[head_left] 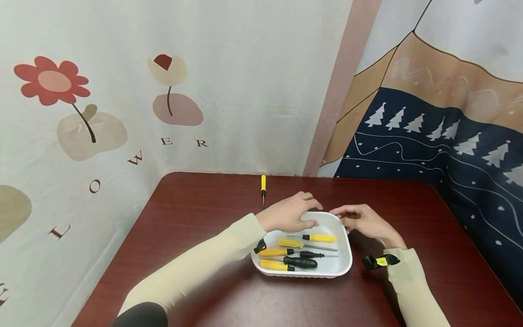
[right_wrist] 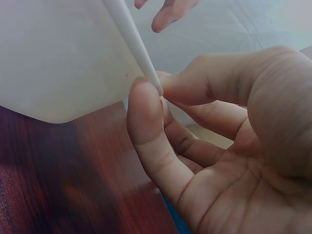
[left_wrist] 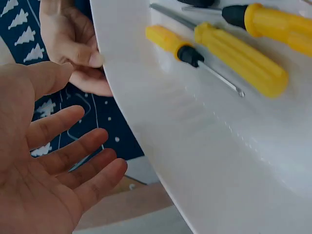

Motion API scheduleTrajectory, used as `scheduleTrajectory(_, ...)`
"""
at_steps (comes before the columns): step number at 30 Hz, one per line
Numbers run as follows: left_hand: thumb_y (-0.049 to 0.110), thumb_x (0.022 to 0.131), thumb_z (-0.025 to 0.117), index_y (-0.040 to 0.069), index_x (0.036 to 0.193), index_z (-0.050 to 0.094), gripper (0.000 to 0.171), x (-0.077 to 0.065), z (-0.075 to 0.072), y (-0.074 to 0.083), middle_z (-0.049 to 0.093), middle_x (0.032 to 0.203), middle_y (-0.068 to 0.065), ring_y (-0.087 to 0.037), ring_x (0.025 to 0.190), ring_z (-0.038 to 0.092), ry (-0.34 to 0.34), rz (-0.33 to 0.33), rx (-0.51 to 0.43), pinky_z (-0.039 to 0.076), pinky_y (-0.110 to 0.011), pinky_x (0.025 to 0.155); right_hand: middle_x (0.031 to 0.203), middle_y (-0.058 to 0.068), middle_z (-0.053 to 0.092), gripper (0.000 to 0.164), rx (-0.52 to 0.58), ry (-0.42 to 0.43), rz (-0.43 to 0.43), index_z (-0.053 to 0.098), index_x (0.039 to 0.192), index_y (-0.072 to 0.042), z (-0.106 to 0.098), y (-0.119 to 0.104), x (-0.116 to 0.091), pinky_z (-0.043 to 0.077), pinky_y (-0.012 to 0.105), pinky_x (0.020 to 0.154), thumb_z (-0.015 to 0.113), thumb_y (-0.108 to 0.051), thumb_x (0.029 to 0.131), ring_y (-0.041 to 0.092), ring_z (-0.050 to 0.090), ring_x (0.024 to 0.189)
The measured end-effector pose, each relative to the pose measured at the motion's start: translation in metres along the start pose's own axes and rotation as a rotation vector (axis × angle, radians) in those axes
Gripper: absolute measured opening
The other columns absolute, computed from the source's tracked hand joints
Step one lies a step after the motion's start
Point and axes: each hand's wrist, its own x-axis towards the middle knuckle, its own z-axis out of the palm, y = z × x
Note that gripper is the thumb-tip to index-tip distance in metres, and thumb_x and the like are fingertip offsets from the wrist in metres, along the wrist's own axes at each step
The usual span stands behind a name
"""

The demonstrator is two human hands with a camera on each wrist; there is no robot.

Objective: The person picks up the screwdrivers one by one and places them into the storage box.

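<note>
A white plastic tray (head_left: 346, 254) stands on the table, with several screwdrivers lying inside, some yellow-handled (head_left: 323, 238) and some black-handled (head_left: 302, 262). At its far right corner my right hand (head_left: 367, 221) pinches the rim; the right wrist view shows thumb and fingers on both sides of the tray's edge (right_wrist: 139, 44). Over the tray's far left part hovers my left hand (head_left: 289, 212), fingers spread and holding nothing. In the left wrist view that same hand (left_wrist: 44, 161) is apart from the tray wall (left_wrist: 161, 141), its palm visible.
A single yellow-and-black screwdriver (head_left: 263, 184) lies on the dark red-brown table (head_left: 204, 213) beyond the tray, near the back edge. Behind the table hangs a printed curtain (head_left: 253, 91) with flowers; a dark blue cloth with trees (head_left: 408, 150) hangs at the right.
</note>
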Motion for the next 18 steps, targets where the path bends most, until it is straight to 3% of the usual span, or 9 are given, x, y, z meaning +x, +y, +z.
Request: scheduleTrajectory(18, 0.046, 0.099, 0.066, 0.018, 0.152, 0.048, 0.063, -0.006, -0.009, -0.035, 0.048, 0.153, -0.006, -0.022, 0.142, 0.046, 0.172, -0.162, -0.077, 0.048, -0.038, 0.113, 0.111, 0.016, 0.072, 0.032, 0.012, -0.006, 0.027, 0.071, 0.127, -0.007, 0.000, -0.002, -0.001, 0.061, 0.040, 0.074, 0.067, -0.008, 0.095, 0.023, 0.067, 0.080)
